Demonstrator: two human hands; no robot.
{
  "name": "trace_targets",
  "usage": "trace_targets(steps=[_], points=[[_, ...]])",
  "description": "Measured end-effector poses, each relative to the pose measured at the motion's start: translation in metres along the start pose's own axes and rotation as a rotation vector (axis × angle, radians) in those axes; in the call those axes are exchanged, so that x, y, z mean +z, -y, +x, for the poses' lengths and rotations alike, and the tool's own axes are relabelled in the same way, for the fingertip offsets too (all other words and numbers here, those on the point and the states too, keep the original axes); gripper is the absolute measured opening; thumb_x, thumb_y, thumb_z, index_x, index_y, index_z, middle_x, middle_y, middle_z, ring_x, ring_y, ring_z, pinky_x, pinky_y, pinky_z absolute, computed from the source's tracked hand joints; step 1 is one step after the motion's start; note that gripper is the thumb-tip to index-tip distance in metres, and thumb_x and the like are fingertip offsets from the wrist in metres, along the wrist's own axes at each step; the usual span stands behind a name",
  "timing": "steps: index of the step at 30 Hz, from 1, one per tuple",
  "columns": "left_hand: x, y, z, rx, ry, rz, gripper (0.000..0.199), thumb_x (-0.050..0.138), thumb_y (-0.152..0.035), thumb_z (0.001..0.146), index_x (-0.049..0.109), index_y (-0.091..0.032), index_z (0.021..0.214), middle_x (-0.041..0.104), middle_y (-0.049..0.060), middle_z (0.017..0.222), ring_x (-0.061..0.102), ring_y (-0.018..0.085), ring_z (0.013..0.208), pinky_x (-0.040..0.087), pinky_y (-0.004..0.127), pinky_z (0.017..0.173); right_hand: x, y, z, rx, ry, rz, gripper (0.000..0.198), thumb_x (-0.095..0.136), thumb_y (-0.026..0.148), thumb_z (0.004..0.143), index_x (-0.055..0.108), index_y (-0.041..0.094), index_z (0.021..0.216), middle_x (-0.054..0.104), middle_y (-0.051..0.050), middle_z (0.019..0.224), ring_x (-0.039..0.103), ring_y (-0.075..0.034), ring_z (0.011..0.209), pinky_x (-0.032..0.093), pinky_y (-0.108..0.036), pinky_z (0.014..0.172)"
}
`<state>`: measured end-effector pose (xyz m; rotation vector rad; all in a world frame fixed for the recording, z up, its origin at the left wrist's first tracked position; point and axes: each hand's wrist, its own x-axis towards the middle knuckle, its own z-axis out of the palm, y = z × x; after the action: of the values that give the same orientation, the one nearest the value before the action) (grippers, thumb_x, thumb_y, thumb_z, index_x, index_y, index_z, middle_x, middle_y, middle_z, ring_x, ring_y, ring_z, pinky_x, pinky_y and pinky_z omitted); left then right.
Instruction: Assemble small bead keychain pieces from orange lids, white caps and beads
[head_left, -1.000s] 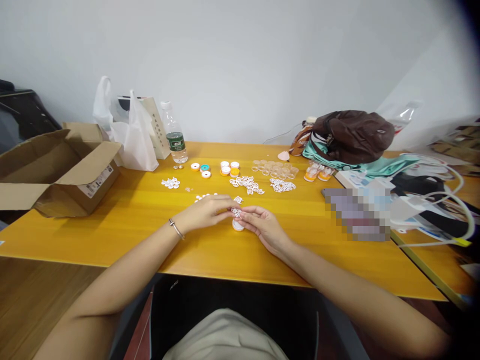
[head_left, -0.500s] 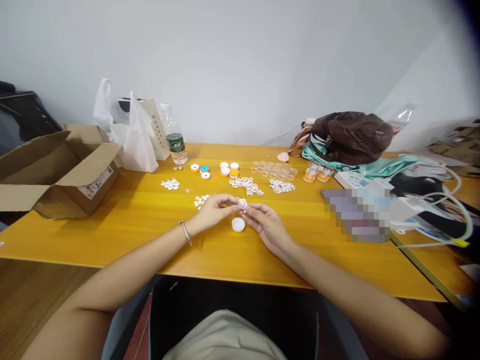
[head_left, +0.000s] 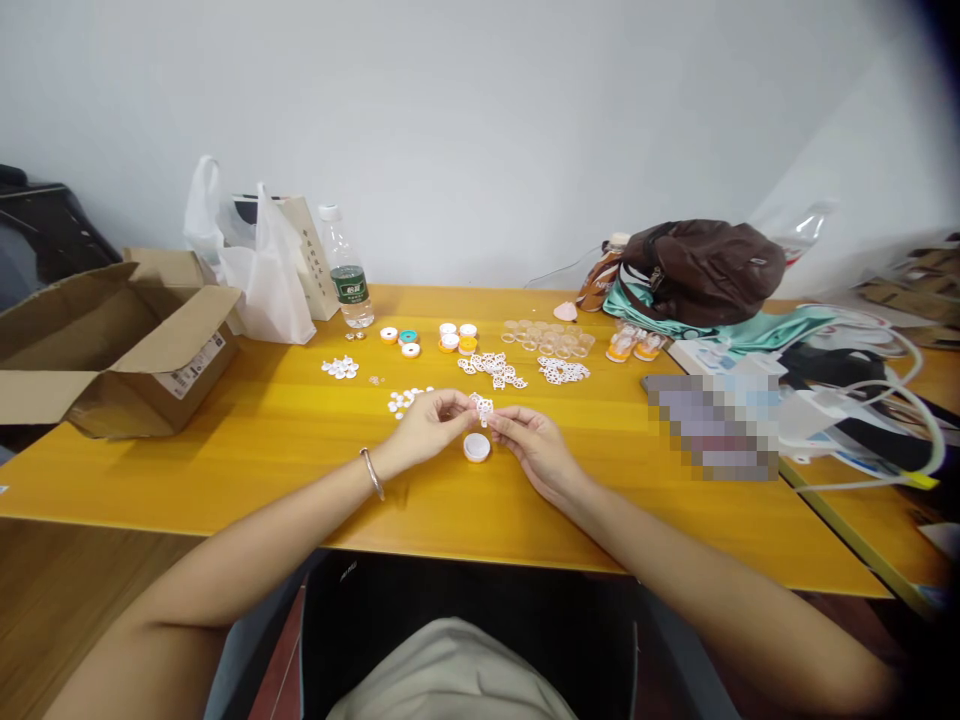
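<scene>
Between my two hands is a small white openwork plastic piece (head_left: 484, 408), pinched by the fingertips from both sides. My left hand (head_left: 433, 425) grips its left edge, with the fingers closed. On the other side my right hand (head_left: 531, 443) has thumb and fingers closed on the right edge. Just below, a round white cup with an orange base (head_left: 476, 447) stands on the table. Small white round pieces (head_left: 399, 403) lie beside my left hand, partly hidden by it. Beyond my hands are two heaps of similar white openwork pieces (head_left: 495, 368).
Farther back are clear round cups (head_left: 551, 338) and several small coloured round containers (head_left: 448, 340). A water bottle (head_left: 351, 275), a plastic bag (head_left: 266, 280) and an open cardboard box (head_left: 150, 350) stand left. To the right lie a brown bag (head_left: 705, 270) and white cables (head_left: 930, 440).
The white openwork piece has turned a little between my fingertips and hangs slightly lower. Both hands stay almost in place, and the round cup has not visibly moved.
</scene>
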<state>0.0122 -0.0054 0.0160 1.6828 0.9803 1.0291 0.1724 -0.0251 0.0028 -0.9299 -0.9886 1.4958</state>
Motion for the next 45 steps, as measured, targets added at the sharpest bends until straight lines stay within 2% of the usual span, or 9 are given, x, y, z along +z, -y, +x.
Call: trace_targets(steps=[6, 14, 17, 20, 27, 33, 38, 41, 45], points=[[-0.003, -0.005, -0.001, 0.050, 0.052, 0.072, 0.021, 0.055, -0.033, 0.077, 0.058, -0.012, 0.080, 0.062, 0.004, 0.080, 0.056, 0.012, 0.075, 0.044, 0.024, 0.069, 0.000, 0.000, 0.000, 0.009, 0.013, -0.012, 0.015, 0.073, 0.027, 0.057, 0.065, 0.019, 0.067, 0.062, 0.002, 0.063, 0.051, -0.008, 0.058, 0.040, -0.024, 0.063], [-0.006, -0.004, -0.001, 0.115, 0.077, 0.214, 0.027, 0.050, -0.036, 0.080, 0.054, -0.012, 0.066, 0.055, 0.000, 0.063, 0.048, 0.008, 0.059, 0.038, 0.020, 0.055, 0.001, -0.002, -0.001, 0.006, 0.091, -0.067, 0.016, 0.072, 0.025, 0.059, 0.063, 0.016, 0.069, 0.061, 0.002, 0.062, 0.053, -0.009, 0.058, 0.040, -0.023, 0.062], [-0.011, -0.005, -0.001, 0.200, 0.147, 0.143, 0.019, 0.051, -0.031, 0.080, 0.057, -0.015, 0.088, 0.059, 0.003, 0.081, 0.054, 0.012, 0.076, 0.042, 0.023, 0.066, 0.001, -0.001, -0.001, 0.025, 0.134, -0.024, 0.017, 0.072, 0.026, 0.061, 0.064, 0.016, 0.072, 0.060, 0.002, 0.062, 0.052, -0.008, 0.058, 0.041, -0.022, 0.062], [-0.016, -0.007, 0.000, 0.299, 0.287, 0.063, 0.033, 0.052, -0.023, 0.080, 0.050, -0.020, 0.113, 0.056, 0.008, 0.107, 0.052, 0.016, 0.098, 0.042, 0.027, 0.079, 0.000, 0.002, -0.003, 0.086, 0.201, 0.031, 0.017, 0.073, 0.026, 0.060, 0.064, 0.016, 0.071, 0.061, 0.002, 0.064, 0.054, -0.007, 0.060, 0.043, -0.022, 0.066], [-0.019, -0.010, 0.002, 0.253, 0.270, 0.121, 0.015, 0.057, -0.023, 0.077, 0.061, -0.014, 0.088, 0.062, 0.005, 0.086, 0.055, 0.011, 0.079, 0.043, 0.024, 0.073, -0.003, 0.008, -0.006, 0.251, 0.315, 0.011, 0.018, 0.069, 0.027, 0.065, 0.066, 0.015, 0.078, 0.066, -0.002, 0.074, 0.060, -0.009, 0.068, 0.046, -0.022, 0.072], [-0.019, -0.013, 0.002, 0.148, 0.111, 0.233, 0.023, 0.061, -0.033, 0.073, 0.062, -0.012, 0.081, 0.063, 0.003, 0.075, 0.054, 0.010, 0.067, 0.043, 0.023, 0.065, 0.001, 0.006, -0.005, 0.060, 0.153, -0.113, 0.021, 0.070, 0.028, 0.063, 0.063, 0.016, 0.078, 0.068, -0.002, 0.073, 0.062, -0.010, 0.067, 0.047, -0.023, 0.070], [-0.021, -0.002, 0.009, 0.163, 0.099, 0.301, 0.028, 0.057, -0.034, 0.077, 0.062, -0.014, 0.094, 0.065, 0.007, 0.090, 0.059, 0.014, 0.078, 0.046, 0.026, 0.071, -0.001, 0.001, -0.001, 0.026, 0.087, -0.071, 0.021, 0.072, 0.025, 0.060, 0.060, 0.017, 0.075, 0.068, -0.001, 0.070, 0.063, -0.011, 0.066, 0.047, -0.024, 0.070], [-0.025, 0.012, 0.017, 0.252, 0.054, 0.508, 0.032, 0.049, -0.030, 0.082, 0.055, -0.017, 0.111, 0.060, 0.009, 0.109, 0.056, 0.018, 0.096, 0.045, 0.031, 0.080, -0.006, 0.001, 0.005, 0.007, -0.010, 0.045, 0.020, 0.071, 0.025, 0.062, 0.060, 0.017, 0.076, 0.068, 0.000, 0.073, 0.063, -0.009, 0.070, 0.047, -0.023, 0.073], [-0.024, 0.025, 0.025, 0.440, 0.171, 0.815, 0.038, 0.041, -0.019, 0.085, 0.045, -0.020, 0.123, 0.052, 0.007, 0.123, 0.046, 0.019, 0.113, 0.037, 0.036, 0.094, -0.008, 0.000, 0.009, 0.016, -0.065, 0.116, 0.021, 0.074, 0.022, 0.058, 0.060, 0.018, 0.073, 0.068, 0.000, 0.076, 0.063, -0.009, 0.075, 0.046, -0.022, 0.080]])
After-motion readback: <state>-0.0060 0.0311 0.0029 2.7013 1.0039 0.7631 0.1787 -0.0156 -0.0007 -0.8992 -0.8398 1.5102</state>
